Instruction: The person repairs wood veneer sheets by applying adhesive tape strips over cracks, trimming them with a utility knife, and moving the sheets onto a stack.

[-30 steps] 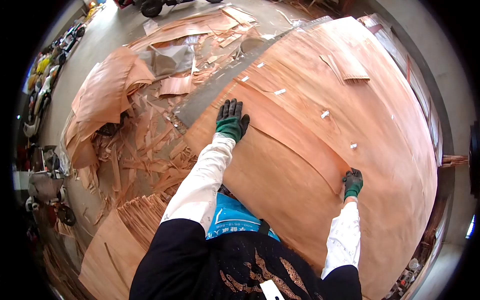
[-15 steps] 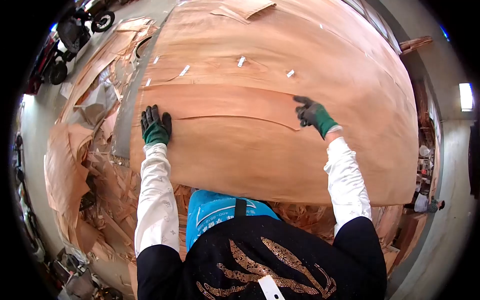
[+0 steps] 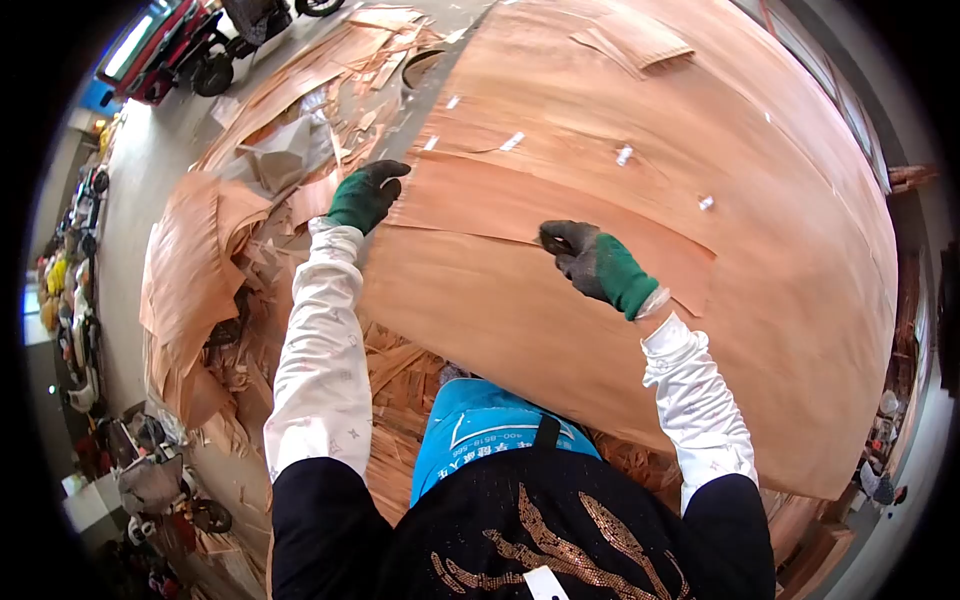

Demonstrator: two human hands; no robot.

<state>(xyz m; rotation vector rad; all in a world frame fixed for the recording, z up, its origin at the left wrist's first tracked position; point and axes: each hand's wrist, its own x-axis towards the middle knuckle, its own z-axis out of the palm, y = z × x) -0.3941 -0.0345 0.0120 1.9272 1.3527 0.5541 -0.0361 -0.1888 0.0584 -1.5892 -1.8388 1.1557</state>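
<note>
A broad sheet of thin wood veneer (image 3: 560,340) lies in front of me, with a darker veneer strip (image 3: 490,200) across it. White tape pieces (image 3: 624,155) dot the sheet above the strip. My left hand (image 3: 367,195), in a black and green glove, is at the sheet's left edge by the strip's end, fingers bent toward it; whether they grip anything is unclear. My right hand (image 3: 590,262), gloved alike, is above the strip's lower edge with fingers curled together. Something small and pale shows at its fingertips, too small to name.
Torn veneer scraps (image 3: 290,90) and a bent veneer stack (image 3: 190,270) lie on the left. A loose veneer piece (image 3: 640,40) rests on the sheet's far part. A red vehicle (image 3: 155,50) stands at the upper left, scooters (image 3: 85,340) along the left side.
My left hand has gone from lying flat on the sheet to its left edge, fingers bent. My right hand has moved left along the strip and its fingers have closed. The view has turned.
</note>
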